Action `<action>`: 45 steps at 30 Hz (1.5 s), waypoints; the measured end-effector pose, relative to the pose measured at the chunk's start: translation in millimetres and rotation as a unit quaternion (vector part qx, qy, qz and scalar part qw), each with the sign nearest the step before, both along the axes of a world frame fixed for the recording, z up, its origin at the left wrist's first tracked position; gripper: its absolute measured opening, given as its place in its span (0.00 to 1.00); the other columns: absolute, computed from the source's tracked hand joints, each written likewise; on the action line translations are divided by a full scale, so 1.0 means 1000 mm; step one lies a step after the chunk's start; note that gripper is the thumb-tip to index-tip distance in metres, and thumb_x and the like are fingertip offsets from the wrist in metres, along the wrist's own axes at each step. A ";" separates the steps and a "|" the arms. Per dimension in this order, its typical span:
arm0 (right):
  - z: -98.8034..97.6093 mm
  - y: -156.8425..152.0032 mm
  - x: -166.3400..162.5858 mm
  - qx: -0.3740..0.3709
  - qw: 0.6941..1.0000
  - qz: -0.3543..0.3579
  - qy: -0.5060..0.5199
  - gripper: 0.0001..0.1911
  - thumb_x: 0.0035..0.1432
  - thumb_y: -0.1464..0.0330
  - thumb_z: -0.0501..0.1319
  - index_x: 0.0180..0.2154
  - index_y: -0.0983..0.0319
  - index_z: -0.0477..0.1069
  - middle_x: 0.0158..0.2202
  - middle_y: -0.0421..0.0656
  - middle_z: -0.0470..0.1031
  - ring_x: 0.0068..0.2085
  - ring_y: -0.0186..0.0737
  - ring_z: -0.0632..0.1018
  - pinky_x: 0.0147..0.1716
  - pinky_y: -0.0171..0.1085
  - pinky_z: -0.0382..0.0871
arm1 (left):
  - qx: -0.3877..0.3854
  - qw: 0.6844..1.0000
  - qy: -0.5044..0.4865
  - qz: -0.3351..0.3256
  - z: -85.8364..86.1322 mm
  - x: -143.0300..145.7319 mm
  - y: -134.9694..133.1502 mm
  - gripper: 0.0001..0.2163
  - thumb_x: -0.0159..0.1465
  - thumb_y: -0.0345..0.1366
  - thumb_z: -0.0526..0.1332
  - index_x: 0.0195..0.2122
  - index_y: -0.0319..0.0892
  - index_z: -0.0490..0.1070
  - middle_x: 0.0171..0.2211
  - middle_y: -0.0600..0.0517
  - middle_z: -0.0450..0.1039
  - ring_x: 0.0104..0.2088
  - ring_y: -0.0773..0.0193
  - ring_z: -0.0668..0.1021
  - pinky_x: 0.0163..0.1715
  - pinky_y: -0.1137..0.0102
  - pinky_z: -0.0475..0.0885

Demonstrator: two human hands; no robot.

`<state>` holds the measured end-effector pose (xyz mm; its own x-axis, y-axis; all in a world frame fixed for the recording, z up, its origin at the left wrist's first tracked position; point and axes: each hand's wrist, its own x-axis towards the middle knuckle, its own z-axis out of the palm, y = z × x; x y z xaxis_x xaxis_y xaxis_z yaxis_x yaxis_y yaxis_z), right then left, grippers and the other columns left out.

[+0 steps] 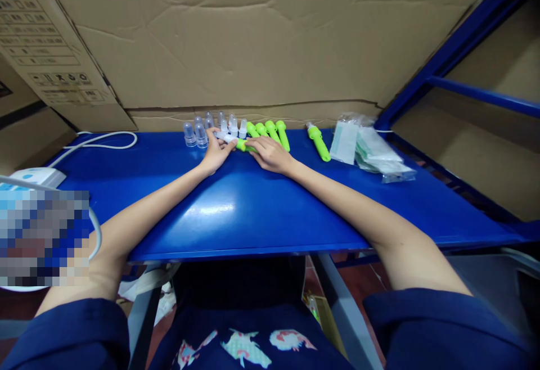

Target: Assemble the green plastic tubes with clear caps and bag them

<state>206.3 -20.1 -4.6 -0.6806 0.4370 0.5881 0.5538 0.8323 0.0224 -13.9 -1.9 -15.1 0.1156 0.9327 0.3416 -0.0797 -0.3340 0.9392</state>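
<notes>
Both my arms reach across the blue table (236, 212) to its far edge. My left hand (217, 152) and my right hand (272, 154) meet over a small green and white bottle (238, 143) lying on its side, and both sets of fingers close on it. Just behind stand several clear caps (201, 130) in a group. To their right lies a row of several green nozzles (270, 131). One more green nozzle (319, 143) lies apart, further right.
Clear plastic bags (371, 148) lie at the far right of the table. A white device (36, 177) with a white cable (103, 139) sits at the left. Cardboard (253, 38) forms the wall behind. A blue metal frame (459, 38) rises on the right.
</notes>
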 end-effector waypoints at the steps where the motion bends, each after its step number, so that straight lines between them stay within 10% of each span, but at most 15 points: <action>1: 0.000 0.000 0.000 0.004 1.000 -0.001 -0.001 0.19 0.72 0.65 0.48 0.56 0.65 0.69 0.54 0.58 0.76 0.55 0.55 0.76 0.54 0.55 0.70 | 0.001 1.000 0.000 -0.001 0.000 0.000 0.000 0.30 0.59 0.42 0.72 0.48 0.47 0.48 0.31 0.57 0.75 0.30 0.65 0.81 0.47 0.58 0.76; 45: -0.001 -0.001 0.000 0.053 0.998 -0.014 0.038 0.20 0.73 0.62 0.48 0.58 0.66 0.65 0.51 0.57 0.77 0.51 0.53 0.78 0.49 0.52 0.74 | -0.025 0.999 0.027 0.011 0.007 0.001 -0.006 0.24 0.61 0.43 0.70 0.48 0.46 0.55 0.31 0.57 0.77 0.32 0.66 0.81 0.45 0.64 0.75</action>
